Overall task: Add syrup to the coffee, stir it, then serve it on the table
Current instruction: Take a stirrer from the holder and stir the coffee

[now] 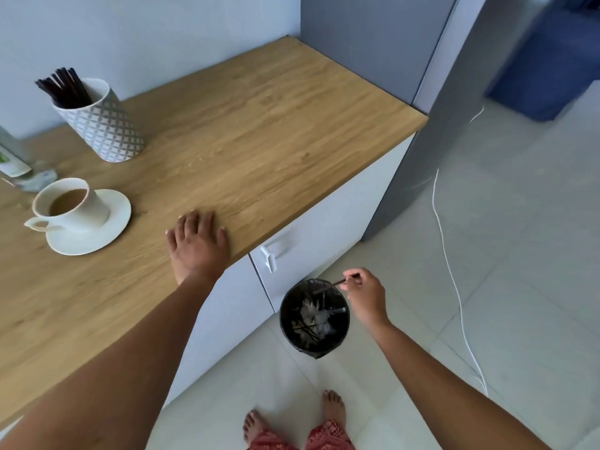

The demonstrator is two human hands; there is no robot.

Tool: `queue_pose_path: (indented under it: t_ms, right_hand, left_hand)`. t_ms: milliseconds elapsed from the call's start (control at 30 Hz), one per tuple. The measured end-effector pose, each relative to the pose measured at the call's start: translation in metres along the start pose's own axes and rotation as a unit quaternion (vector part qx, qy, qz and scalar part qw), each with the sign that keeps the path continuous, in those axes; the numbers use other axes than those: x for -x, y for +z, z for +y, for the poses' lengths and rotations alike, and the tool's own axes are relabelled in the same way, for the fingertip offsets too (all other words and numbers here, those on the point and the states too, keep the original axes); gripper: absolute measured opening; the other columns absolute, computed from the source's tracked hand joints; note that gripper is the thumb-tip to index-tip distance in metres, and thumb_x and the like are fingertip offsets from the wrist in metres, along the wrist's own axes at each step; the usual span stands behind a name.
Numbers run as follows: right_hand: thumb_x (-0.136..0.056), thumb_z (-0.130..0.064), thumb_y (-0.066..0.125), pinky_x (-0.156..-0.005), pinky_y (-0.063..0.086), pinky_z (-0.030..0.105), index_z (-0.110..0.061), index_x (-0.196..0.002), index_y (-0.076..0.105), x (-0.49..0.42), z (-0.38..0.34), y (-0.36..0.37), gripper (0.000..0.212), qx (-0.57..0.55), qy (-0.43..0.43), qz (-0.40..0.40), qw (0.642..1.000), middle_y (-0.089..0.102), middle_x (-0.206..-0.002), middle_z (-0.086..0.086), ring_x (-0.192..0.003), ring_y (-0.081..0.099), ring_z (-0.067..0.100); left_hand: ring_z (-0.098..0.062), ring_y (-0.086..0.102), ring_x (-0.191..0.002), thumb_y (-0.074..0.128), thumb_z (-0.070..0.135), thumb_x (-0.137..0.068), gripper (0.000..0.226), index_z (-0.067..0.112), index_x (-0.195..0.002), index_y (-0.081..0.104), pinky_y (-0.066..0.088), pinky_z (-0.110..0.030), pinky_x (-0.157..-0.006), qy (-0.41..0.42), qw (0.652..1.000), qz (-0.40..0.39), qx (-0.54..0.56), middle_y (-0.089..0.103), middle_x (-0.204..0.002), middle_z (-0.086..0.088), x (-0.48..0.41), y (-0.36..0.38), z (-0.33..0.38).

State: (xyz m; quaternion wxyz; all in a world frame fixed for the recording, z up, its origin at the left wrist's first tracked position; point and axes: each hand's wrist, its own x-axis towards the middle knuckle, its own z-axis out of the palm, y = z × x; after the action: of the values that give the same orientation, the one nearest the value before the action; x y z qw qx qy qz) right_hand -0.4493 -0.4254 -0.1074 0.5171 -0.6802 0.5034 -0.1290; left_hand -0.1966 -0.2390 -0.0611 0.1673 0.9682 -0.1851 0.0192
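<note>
**Stirrer held over the bin, coffee on the counter**

The right hand (365, 293) pinches a dark stirrer (328, 286) above the black bin (314, 318) on the floor. The left hand (196, 243) rests flat, fingers straight, at the counter (259, 131) front edge. The coffee cup (69, 206) on its saucer (110, 232) sits near the left edge, bare wood between.

i see the cup (69, 204) on its saucer (107, 228) at the counter's (259, 131) left, stick holder (100, 125) behind, bin (314, 316) on the floor (503, 271) right.
</note>
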Motion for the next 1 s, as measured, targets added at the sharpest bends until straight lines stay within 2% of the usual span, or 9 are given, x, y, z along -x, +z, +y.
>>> queue_pose_path:
  t_ms: [100, 233, 433, 633, 867, 933, 1000]
  right_hand:
    - [-0.092, -0.01, 0.055, -0.085, 0.055, 0.036, -0.02, -0.093, 0.067, -0.005, 0.013, 0.012, 0.016, 0.022, 0.012, -0.015, 1.0, 0.074, -0.094, 0.004, -0.093, 0.07, 0.019]
    - [-0.092, -0.013, 0.053, -0.084, 0.048, 0.027, -0.015, -0.104, 0.069, -0.011, 0.024, 0.024, 0.02, 0.089, 0.018, -0.046, 0.995, 0.073, -0.108, 0.004, -0.104, 0.066, 0.02]
    - [-0.094, -0.014, 0.048, -0.082, 0.044, 0.026, -0.016, -0.108, 0.068, -0.015, 0.026, 0.024, 0.025, 0.139, 0.028, -0.064, 0.988, 0.071, -0.116, 0.006, -0.108, 0.064, 0.022]
    - [-0.095, -0.013, 0.047, -0.081, 0.042, 0.024, -0.017, -0.109, 0.068, -0.017, 0.0, 0.021, 0.026, 0.117, -0.015, -0.059, 0.991, 0.07, -0.115, 0.001, -0.107, 0.063, 0.017]
    - [-0.095, -0.014, 0.051, -0.081, 0.044, 0.021, -0.024, -0.101, 0.068, 0.001, -0.068, 0.038, 0.021, 0.031, -0.092, -0.059, 0.994, 0.07, -0.106, -0.008, -0.103, 0.062, 0.011]
    - [-0.095, -0.014, 0.052, -0.083, 0.045, 0.023, -0.023, -0.102, 0.068, 0.01, -0.092, 0.048, 0.02, 0.019, -0.117, -0.06, 0.991, 0.07, -0.105, -0.008, -0.101, 0.062, 0.01]
    - [-0.095, -0.015, 0.051, -0.08, 0.047, 0.022, -0.026, -0.099, 0.068, 0.02, -0.117, 0.061, 0.02, 0.004, -0.144, -0.068, 0.987, 0.071, -0.103, -0.009, -0.098, 0.063, 0.009]
  left_hand:
    - [-0.023, 0.022, -0.149, 0.035, 0.049, -0.095, 0.053, 0.028, -0.143, 0.045, 0.009, -0.048, -0.123, 0.0, 1.0, 0.004, -0.006, 0.039, -0.156, -0.004, -0.001, 0.004, -0.001]
    - [-0.024, 0.024, -0.148, 0.036, 0.05, -0.095, 0.052, 0.029, -0.141, 0.047, 0.01, -0.049, -0.123, 0.002, 1.0, 0.017, -0.008, 0.041, -0.154, -0.004, -0.001, 0.007, -0.003]
    - [-0.024, 0.025, -0.148, 0.034, 0.051, -0.095, 0.053, 0.029, -0.141, 0.047, 0.01, -0.048, -0.123, 0.004, 1.0, 0.016, -0.01, 0.041, -0.154, -0.004, -0.002, 0.007, -0.003]
    - [-0.025, 0.022, -0.149, 0.032, 0.052, -0.096, 0.054, 0.028, -0.144, 0.044, 0.01, -0.049, -0.123, 0.011, 1.0, 0.005, -0.015, 0.038, -0.156, -0.004, 0.001, 0.003, -0.002]
    - [-0.025, 0.012, -0.153, 0.037, 0.047, -0.099, 0.053, 0.029, -0.149, 0.037, 0.003, -0.047, -0.124, 0.04, 0.995, -0.087, 0.001, 0.026, -0.163, -0.004, -0.002, -0.012, -0.011]
    - [-0.025, 0.022, -0.15, 0.046, 0.042, -0.098, 0.048, 0.028, -0.144, 0.047, 0.011, -0.045, -0.122, 0.063, 0.991, -0.112, 0.035, 0.034, -0.159, -0.004, -0.005, -0.022, -0.019]
    - [-0.024, 0.041, -0.139, 0.052, 0.035, -0.096, 0.038, 0.027, -0.133, 0.059, 0.03, -0.039, -0.115, 0.062, 0.986, -0.12, 0.095, 0.05, -0.149, -0.003, -0.006, -0.034, -0.029]
